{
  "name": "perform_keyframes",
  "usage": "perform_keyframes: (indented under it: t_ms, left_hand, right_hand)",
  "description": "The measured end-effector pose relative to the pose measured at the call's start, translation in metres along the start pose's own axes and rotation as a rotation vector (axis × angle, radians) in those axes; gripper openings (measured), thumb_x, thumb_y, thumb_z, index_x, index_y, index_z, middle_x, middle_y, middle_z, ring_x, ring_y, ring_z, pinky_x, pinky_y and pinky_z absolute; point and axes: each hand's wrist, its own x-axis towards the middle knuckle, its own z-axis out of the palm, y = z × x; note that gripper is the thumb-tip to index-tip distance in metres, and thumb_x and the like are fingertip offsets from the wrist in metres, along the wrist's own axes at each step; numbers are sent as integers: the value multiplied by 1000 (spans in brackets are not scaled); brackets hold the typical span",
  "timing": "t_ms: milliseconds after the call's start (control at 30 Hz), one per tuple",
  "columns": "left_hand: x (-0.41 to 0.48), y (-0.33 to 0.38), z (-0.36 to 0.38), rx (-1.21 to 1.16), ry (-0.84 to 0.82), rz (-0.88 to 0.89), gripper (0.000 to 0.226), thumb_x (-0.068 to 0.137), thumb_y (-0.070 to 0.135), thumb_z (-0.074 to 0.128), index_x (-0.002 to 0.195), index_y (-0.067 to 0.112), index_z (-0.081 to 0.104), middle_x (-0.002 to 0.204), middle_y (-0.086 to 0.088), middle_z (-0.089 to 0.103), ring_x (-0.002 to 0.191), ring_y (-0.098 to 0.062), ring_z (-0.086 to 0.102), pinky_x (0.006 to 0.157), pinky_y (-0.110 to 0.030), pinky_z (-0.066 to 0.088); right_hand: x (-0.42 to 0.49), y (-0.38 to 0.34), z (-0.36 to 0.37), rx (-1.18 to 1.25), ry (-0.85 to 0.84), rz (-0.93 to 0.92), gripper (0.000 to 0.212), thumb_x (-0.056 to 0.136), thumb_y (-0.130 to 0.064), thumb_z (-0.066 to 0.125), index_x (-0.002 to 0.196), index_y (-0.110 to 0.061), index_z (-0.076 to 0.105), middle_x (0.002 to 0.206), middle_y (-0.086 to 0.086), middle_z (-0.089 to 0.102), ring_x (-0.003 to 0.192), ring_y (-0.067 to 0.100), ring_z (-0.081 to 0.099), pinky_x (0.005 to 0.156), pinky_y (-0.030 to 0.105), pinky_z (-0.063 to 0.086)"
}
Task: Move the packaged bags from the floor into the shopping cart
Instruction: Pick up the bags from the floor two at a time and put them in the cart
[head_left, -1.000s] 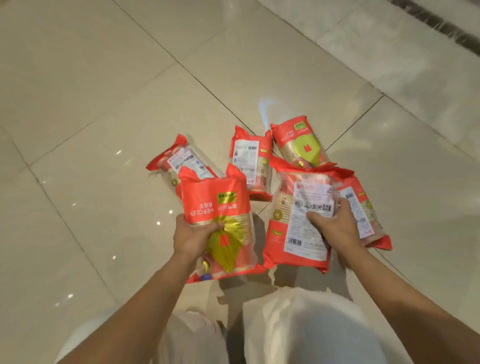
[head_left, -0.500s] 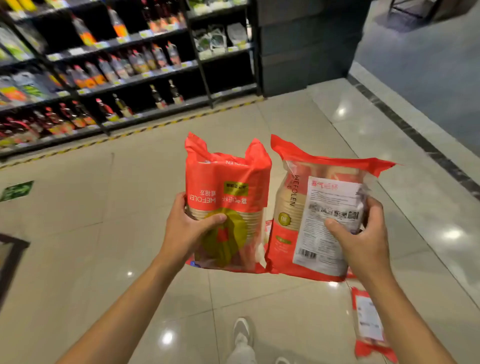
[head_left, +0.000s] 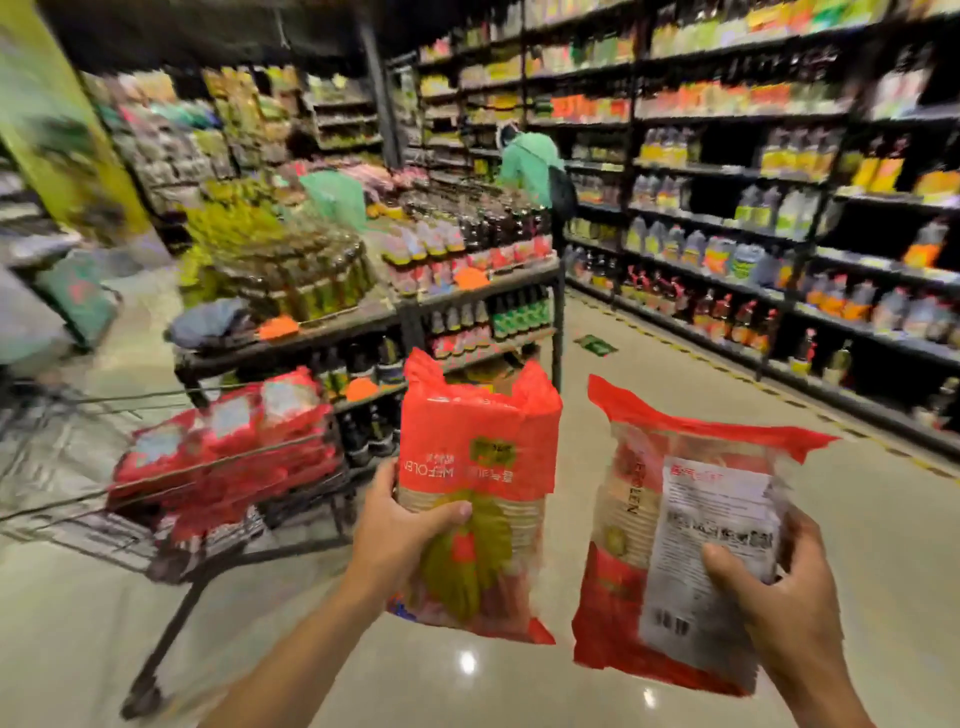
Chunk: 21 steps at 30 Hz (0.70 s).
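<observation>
A supermarket aisle stretched ahead, smeared by motion blur, over a glossy pale tiled floor (head_left: 857, 545) that caught spots of ceiling light. Well to the left of the left hand's fingers stood a wire shopping cart (head_left: 301, 499), its basket already heaped with red packaged bags (head_left: 223, 447). Beyond those fingers a low dark display stand (head_left: 332, 312) carried rows of bottles, and further back a person in a green top (head_left: 530, 161) bent toward it.

The left hand (head_left: 400, 540) gripped the left-hand bag (head_left: 483, 457) by its left edge. The thumb (head_left: 452, 512) was curled across the front, just above a green emblem, and the other fingers were hidden behind the pack. The bag stood roughly upright in the air, its crimped red top above the fingers and its bottom seam below them, clear of the floor and outside the cart.

A gap of bare floor separated it from the right-hand bag (head_left: 634, 519), which showed its white printed label. The right hand (head_left: 774, 597) clamped this one low on its right side, thumb pressed on the label and fingers (head_left: 800, 525) wrapped round the edge. Most of the pack lay up and to the left of that grip, also in the air.

To the right of these fingers, tall dark shelves (head_left: 779, 171) loaded with bottles lined the aisle.
</observation>
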Motion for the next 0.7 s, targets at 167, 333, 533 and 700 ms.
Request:
perform_keyframes:
  t_ms: [167, 333, 533, 700]
  left_hand:
    - [18, -46, -208, -15, 340, -55, 84, 42, 38, 97, 115, 30, 58, 104, 1, 77, 93, -19, 75, 79, -42, 62]
    - [37, -69, -363, -49, 542, -65, 74, 64, 9, 94, 126, 19, 55, 109, 1, 73, 92, -16, 73, 69, -26, 59]
    - [83, -88, -474, -67, 605, -99, 62, 72, 13, 90, 123, 20, 55, 106, 4, 70, 88, -11, 70, 57, -16, 54]
    - [150, -110, -531, -66, 634, -136, 62, 74, 19, 88, 126, 22, 54, 110, 4, 70, 91, -14, 71, 59, -17, 55]
  right_hand:
    - [-24, -22, 212, 12, -318, -48, 73, 75, 10, 78, 125, -34, 48, 110, -20, 60, 88, -6, 65, 76, 16, 56]
    - [-62, -51, 387, 33, -506, -43, 68, 79, 11, 75, 129, -27, 48, 109, -2, 64, 86, -1, 67, 68, 20, 56]
    - [-81, -70, 528, -20, -605, -58, 62, 80, -2, 78, 126, -29, 48, 107, -8, 68, 84, 5, 69, 69, 33, 52]
    - [-62, -68, 631, -43, -659, -40, 57, 82, -5, 78, 125, -28, 48, 105, -8, 66, 86, 10, 67, 65, 31, 51]
